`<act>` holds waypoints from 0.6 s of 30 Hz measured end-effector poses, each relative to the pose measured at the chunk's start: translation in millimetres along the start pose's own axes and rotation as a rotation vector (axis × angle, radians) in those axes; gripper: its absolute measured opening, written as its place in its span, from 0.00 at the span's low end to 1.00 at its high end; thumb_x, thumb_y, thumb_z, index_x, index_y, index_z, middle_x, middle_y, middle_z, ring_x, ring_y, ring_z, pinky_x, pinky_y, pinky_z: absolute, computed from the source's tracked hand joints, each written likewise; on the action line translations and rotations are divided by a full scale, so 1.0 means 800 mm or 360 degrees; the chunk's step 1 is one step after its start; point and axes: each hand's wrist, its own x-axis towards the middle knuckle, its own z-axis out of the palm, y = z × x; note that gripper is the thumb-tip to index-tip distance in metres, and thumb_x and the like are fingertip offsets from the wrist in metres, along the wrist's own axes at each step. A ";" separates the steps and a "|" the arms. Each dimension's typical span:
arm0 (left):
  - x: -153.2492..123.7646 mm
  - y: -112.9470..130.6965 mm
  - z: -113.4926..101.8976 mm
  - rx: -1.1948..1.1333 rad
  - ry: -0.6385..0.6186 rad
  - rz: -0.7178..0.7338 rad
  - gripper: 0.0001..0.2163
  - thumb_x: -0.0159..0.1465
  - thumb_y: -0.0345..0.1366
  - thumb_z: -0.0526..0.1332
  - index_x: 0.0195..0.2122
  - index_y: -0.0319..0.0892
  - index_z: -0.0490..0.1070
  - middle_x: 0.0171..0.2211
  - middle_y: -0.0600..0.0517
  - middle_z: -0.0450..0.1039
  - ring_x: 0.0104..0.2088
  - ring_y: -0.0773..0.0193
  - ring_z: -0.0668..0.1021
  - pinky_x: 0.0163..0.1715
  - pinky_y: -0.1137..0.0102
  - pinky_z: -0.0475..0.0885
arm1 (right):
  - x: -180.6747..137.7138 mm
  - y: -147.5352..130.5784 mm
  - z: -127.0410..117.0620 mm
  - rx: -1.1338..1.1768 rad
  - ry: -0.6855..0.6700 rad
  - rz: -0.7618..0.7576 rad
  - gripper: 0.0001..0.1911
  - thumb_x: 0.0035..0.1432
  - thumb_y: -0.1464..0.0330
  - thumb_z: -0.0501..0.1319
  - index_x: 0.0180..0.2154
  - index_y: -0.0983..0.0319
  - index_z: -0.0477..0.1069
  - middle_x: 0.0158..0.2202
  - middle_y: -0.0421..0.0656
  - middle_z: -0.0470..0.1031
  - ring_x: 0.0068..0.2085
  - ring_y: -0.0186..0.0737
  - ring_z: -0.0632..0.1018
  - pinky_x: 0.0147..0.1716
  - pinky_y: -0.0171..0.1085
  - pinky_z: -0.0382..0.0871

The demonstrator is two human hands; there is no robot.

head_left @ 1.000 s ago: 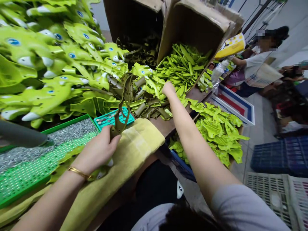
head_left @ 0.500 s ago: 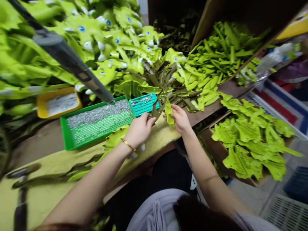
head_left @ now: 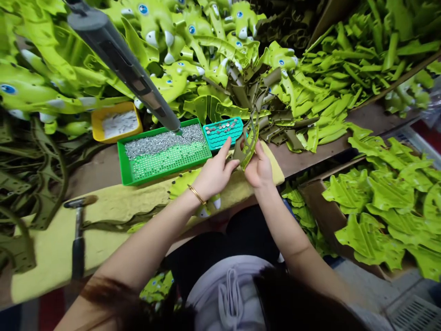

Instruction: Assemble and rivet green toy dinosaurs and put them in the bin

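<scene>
Heaped lime-green toy shells [head_left: 179, 50] crowd the surface [head_left: 372, 120] at twelve o'clock. Back from the pile with a lime part [head_left: 247, 157], the right hand [head_left: 259, 171] now meets the left hand [head_left: 214, 174] above the yellow cloth [head_left: 113, 204]. Both hands pinch part and olive frame [head_left: 253, 131] together between thumb and fingers, wrists bent inward, at five o'clock of the teal tray [head_left: 207, 138].
</scene>
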 end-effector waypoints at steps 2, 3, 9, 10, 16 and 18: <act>-0.001 -0.002 0.002 -0.0052 0.0002 0.0068 0.31 0.66 0.40 0.52 0.70 0.44 0.44 0.56 0.44 0.72 0.51 0.54 0.77 0.53 0.61 0.71 | -0.001 0.005 -0.003 -0.0080 -0.0053 -0.0038 0.15 0.59 0.55 0.55 0.43 0.56 0.67 0.51 0.40 0.76 0.55 0.36 0.74 0.55 0.42 0.72; -0.001 -0.003 0.002 -0.0075 0.0011 0.0100 0.31 0.66 0.39 0.53 0.70 0.45 0.46 0.60 0.46 0.68 0.55 0.55 0.75 0.55 0.62 0.69 | -0.001 0.006 -0.003 -0.0115 -0.0067 -0.0049 0.15 0.59 0.55 0.55 0.43 0.56 0.67 0.52 0.40 0.75 0.57 0.36 0.73 0.56 0.43 0.71; -0.002 -0.006 0.003 -0.0140 -0.0047 0.0144 0.30 0.67 0.39 0.52 0.69 0.45 0.47 0.65 0.52 0.61 0.62 0.60 0.69 0.62 0.66 0.62 | -0.001 -0.003 -0.004 -0.0046 -0.0054 0.0004 0.10 0.59 0.61 0.55 0.41 0.56 0.68 0.50 0.38 0.77 0.57 0.34 0.73 0.60 0.43 0.69; -0.002 -0.007 0.002 -0.0143 -0.0053 0.0144 0.30 0.67 0.39 0.52 0.69 0.44 0.47 0.65 0.53 0.61 0.62 0.60 0.69 0.62 0.66 0.62 | -0.003 -0.004 -0.005 -0.0008 -0.0061 0.0024 0.09 0.59 0.62 0.56 0.41 0.56 0.68 0.50 0.38 0.77 0.57 0.34 0.73 0.60 0.43 0.69; -0.001 -0.010 0.000 -0.0234 -0.0120 0.0145 0.29 0.66 0.39 0.54 0.68 0.45 0.50 0.67 0.55 0.55 0.65 0.61 0.64 0.65 0.66 0.58 | -0.011 -0.006 -0.015 -0.0141 -0.0091 0.0069 0.15 0.59 0.57 0.57 0.46 0.54 0.67 0.56 0.38 0.72 0.59 0.38 0.72 0.54 0.47 0.75; -0.001 -0.010 0.000 -0.0231 -0.0136 0.0148 0.29 0.66 0.39 0.54 0.68 0.46 0.50 0.66 0.55 0.57 0.65 0.62 0.63 0.65 0.66 0.57 | -0.011 -0.006 -0.016 -0.0178 -0.0070 0.0043 0.15 0.59 0.57 0.57 0.47 0.55 0.66 0.56 0.39 0.72 0.59 0.37 0.72 0.54 0.46 0.74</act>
